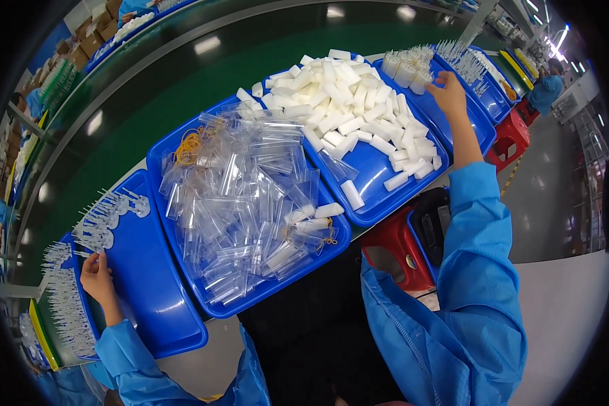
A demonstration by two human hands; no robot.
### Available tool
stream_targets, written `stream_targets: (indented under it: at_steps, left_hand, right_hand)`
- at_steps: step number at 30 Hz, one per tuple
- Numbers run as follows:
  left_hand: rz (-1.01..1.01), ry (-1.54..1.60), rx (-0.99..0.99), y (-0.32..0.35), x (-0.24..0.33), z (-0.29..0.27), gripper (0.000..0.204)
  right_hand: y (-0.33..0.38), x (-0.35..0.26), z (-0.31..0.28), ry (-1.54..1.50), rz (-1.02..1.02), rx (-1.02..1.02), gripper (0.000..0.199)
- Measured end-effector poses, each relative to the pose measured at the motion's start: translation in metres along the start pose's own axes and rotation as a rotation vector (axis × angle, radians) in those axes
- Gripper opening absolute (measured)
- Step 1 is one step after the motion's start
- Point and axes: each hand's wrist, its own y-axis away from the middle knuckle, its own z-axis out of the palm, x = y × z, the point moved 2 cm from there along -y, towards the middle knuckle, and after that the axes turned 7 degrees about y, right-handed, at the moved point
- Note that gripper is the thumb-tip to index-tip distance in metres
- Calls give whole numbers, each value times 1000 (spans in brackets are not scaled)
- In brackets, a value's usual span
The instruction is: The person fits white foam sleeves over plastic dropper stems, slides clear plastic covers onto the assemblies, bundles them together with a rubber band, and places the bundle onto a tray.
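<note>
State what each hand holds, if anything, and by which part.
Cannot be told for either: the left hand is close to white stemmed pieces, the right hand to whitish bundles, but no grip shows clearly.

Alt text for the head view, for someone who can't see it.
A person's left hand is at thin white parts and the right hand beside whitish bundles, arms in blue sleeves spread wide over blue trays. Between the hands, clear plastic pouches fill one tray and white blocks heap in the next.
</note>
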Motion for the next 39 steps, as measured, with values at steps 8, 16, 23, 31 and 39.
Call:
stream_targets:
  at_steps: [8, 16, 23, 31, 39]
  left_hand:
    - [191, -25, 170, -9, -20, -5, 17]
    - [102, 246, 142, 37, 54, -66, 12]
    - [162, 507, -99, 147, 135, -53, 6]
    - [393, 490, -169, 226, 187, 34, 15]
    - [531, 489, -213, 254, 200, 58, 19]
  right_hand:
    - [172, -110, -44, 204, -879, -206, 11]
    - [191, -104, -14, 335, -795, -142, 12]
    - [200, -114, -9, -325, -751, -85, 17]
    - [232, -113, 1, -991, -177, -488, 19]
    - [311, -146, -21, -1209, -305, -662, 12]
